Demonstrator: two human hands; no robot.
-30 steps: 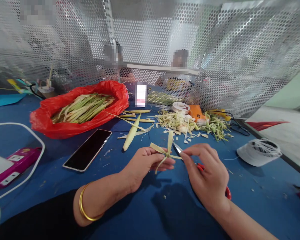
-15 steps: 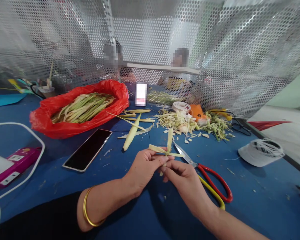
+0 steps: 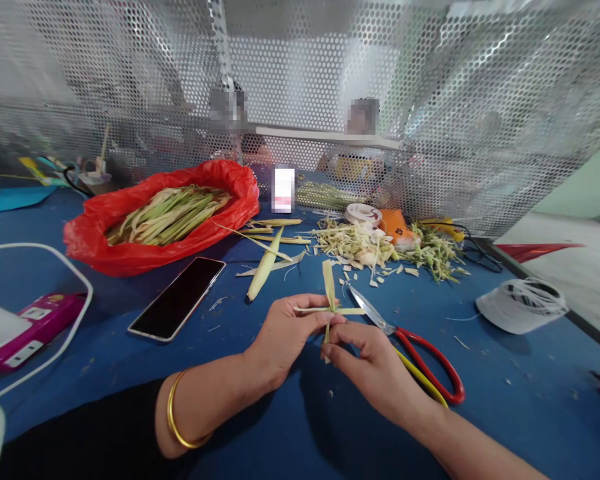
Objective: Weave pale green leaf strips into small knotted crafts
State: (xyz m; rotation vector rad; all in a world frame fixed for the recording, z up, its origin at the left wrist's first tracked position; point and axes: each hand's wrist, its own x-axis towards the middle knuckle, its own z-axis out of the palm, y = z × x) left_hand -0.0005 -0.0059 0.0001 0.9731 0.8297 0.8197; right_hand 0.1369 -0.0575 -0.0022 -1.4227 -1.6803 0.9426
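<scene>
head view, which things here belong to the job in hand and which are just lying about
Seems to belong:
- four-armed leaf-strip piece, held by left hand and right hand
- scissors, beside the right hand
- probably the leaf strips in the red plastic bag

Seems just lying about:
- dark-screened phone
- purple power strip
- blue sheet

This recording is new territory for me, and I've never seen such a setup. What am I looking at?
There is no machine: these are a person's two bare hands, seen from a camera worn on the head, looking forward and down. The left hand holds a small cross of pale plant strips; the right hand pinches its lower end. On the blue table lie scissors, a dark-screened phone, a red bag of similar strips and some trimmings.
</scene>
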